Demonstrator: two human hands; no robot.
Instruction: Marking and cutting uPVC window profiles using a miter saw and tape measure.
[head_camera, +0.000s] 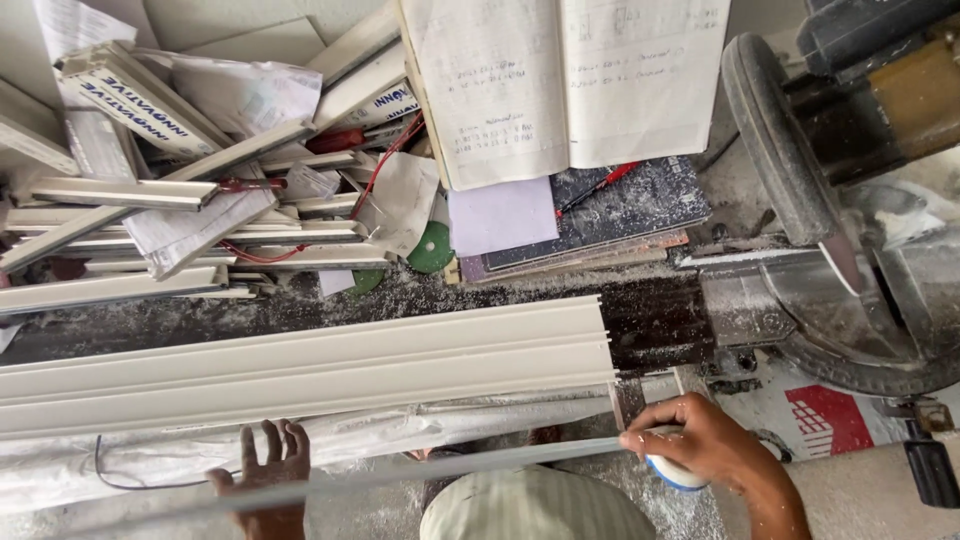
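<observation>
White plastic profile (300, 370) lies on the table (150, 325) while the right hand (700, 445) grips a tape measure (672, 470) and the left hand (265, 470) rests open near it.

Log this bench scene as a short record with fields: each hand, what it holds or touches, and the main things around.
Left hand: fingers spread, pressed flat near a thin grey strip
Right hand: grip closed on a white and blue tape measure at the strip's end
Long piece: cream plastic profile lying along the dusty bench
Saw: chop saw blade raised at right
Behind: open notebook, pile of profile offcuts
</observation>
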